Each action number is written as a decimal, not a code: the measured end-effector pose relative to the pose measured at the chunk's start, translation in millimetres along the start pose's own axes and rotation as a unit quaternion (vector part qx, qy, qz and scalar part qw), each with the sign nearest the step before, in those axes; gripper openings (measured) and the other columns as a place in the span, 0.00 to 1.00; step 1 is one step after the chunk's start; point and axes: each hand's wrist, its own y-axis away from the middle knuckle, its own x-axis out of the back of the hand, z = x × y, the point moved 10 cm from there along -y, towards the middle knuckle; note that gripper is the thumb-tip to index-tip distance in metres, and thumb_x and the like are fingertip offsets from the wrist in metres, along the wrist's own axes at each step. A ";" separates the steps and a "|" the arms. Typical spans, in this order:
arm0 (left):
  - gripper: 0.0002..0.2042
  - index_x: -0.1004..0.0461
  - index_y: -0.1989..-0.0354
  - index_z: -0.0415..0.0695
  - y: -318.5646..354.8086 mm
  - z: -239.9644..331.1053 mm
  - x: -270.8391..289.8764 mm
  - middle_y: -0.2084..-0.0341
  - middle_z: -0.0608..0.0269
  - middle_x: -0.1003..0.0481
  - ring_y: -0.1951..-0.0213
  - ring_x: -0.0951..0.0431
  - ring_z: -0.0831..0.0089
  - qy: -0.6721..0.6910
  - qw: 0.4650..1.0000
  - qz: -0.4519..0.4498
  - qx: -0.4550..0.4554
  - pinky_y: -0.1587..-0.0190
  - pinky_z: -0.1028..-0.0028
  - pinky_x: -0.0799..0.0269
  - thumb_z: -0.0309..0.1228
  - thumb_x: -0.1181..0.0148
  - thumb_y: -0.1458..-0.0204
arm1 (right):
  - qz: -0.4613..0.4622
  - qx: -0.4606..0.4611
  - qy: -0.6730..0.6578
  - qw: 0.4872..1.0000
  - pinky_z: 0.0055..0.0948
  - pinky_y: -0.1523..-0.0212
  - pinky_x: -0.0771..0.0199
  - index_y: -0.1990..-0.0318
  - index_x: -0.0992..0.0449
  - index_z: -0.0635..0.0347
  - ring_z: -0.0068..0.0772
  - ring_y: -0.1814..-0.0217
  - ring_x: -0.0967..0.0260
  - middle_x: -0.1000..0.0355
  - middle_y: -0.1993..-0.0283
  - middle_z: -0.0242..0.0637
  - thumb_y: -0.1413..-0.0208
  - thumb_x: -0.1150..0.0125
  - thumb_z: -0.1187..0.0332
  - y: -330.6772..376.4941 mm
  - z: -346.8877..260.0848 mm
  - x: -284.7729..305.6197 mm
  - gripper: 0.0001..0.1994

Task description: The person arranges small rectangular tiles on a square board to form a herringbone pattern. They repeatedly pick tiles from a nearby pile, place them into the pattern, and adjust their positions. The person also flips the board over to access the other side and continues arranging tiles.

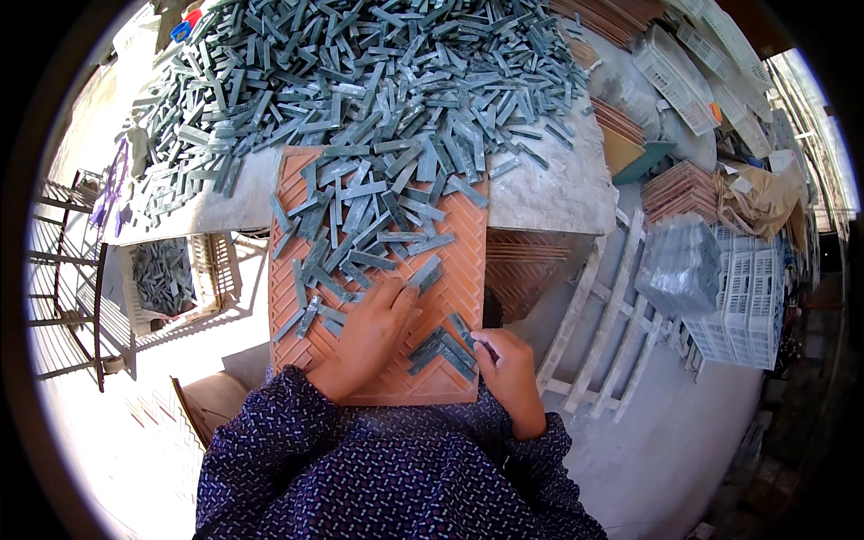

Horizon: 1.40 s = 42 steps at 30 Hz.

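A terracotta-coloured tray (382, 382) with raised herringbone ridges lies in front of me, its far part covered by loose grey-green stone strips (364, 191). My left hand (373, 326) reaches over the tray's middle, fingers bent together, its fingertips at a stone strip (425, 273). At the tray's right edge my right hand (509, 369) is closed in a pinch at the end of a strip (462, 330). A small dark thing shows between its fingers. Just left of it, several strips (441, 353) sit side by side in the slots, forming a V pattern.
A large heap of strips (360, 72) covers the table (562, 193) beyond the tray. Under its left side stands a crate (211, 270) of strips. On the right are a pale slatted frame (594, 315), stacked white crates (738, 297) and stacked terracotta trays (681, 191).
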 end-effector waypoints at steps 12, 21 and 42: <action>0.14 0.31 0.58 0.36 14.9 -1.7 -16.4 0.67 0.52 0.31 0.65 0.27 0.55 0.019 0.998 -0.048 0.035 0.64 0.64 0.28 0.23 0.42 0.55 | 0.059 0.040 0.055 0.996 0.34 0.68 0.28 0.63 0.23 0.60 0.46 0.68 0.28 0.29 0.67 0.42 0.51 0.38 0.76 5.4 -10.4 -10.2 0.07; 0.13 0.28 0.61 0.38 45.0 1.4 -18.8 0.69 0.52 0.29 0.67 0.26 0.52 0.080 0.993 -0.036 0.082 0.67 0.62 0.30 0.21 0.38 0.57 | 0.024 0.035 0.021 0.999 0.35 0.66 0.26 0.62 0.24 0.59 0.45 0.65 0.27 0.28 0.64 0.40 0.51 0.38 0.73 -7.2 -3.5 -14.9 0.08; 0.13 0.30 0.59 0.38 33.5 3.3 -39.7 0.66 0.51 0.29 0.69 0.25 0.50 0.094 0.985 -0.087 0.113 0.67 0.59 0.29 0.22 0.41 0.55 | 0.001 0.121 0.051 0.991 0.39 0.65 0.27 0.60 0.26 0.60 0.48 0.62 0.29 0.29 0.61 0.41 0.50 0.45 0.75 -66.9 -41.9 -17.5 0.09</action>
